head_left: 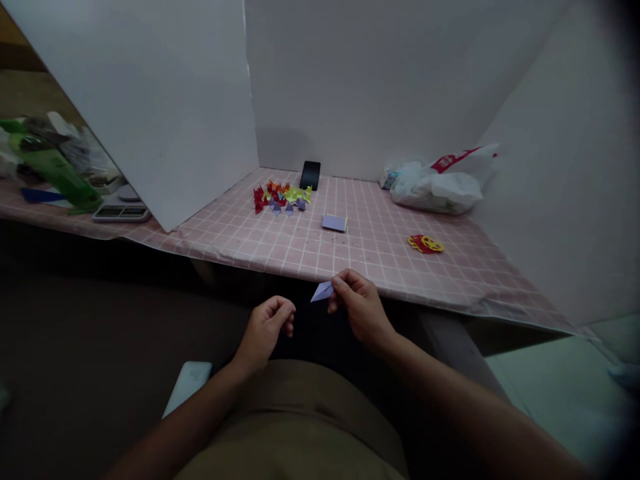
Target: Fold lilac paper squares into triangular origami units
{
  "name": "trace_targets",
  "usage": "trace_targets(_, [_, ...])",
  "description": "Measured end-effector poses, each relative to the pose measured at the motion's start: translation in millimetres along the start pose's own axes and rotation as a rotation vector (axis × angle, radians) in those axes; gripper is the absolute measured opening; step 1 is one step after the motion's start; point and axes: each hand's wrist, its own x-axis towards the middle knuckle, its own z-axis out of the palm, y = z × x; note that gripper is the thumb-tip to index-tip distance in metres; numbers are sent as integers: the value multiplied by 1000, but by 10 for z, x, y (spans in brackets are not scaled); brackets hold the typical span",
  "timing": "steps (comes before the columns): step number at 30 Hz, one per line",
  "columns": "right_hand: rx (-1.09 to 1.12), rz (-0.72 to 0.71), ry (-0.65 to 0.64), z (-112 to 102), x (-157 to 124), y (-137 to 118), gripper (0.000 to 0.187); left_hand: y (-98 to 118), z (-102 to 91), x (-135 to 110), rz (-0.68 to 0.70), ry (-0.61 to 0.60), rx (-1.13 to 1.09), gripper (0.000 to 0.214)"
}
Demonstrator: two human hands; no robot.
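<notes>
Between the thumb and fingers of my right hand is a small folded piece of lilac paper, its pointed end facing left. My left hand is a short way left of that point, thumb pressed to curled fingers, and no object shows in it. Both hands hover over my lap, just in front of the table edge. On the table beyond them lies a stack of lilac paper sheets with a yellow edge showing. Farther back sits a cluster of small folded paper figures in red, orange, yellow and lilac.
A dark phone lies near the back panel. Right of it are a white plastic bag and red and yellow cutout pieces. At left, behind a white panel, are a kitchen scale and a green bottle. A pale device lies beside me.
</notes>
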Motion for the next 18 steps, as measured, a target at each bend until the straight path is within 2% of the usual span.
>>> trace_targets(4, [-190,-77,-80,57,-70,-8,26,56,58,25,4,-71,93,37])
trace_targets(7, [-265,-105,-117,119,-138,12,24,69,138,21,-2,-142,161,36])
trace_targets(13, [-156,-30,-139,170,-194,12,24,92,189,-38,15,-144,78,35])
trace_targets(18, [-22,68,-106,205,-193,1,26,50,123,-29,-11,-226,6,36])
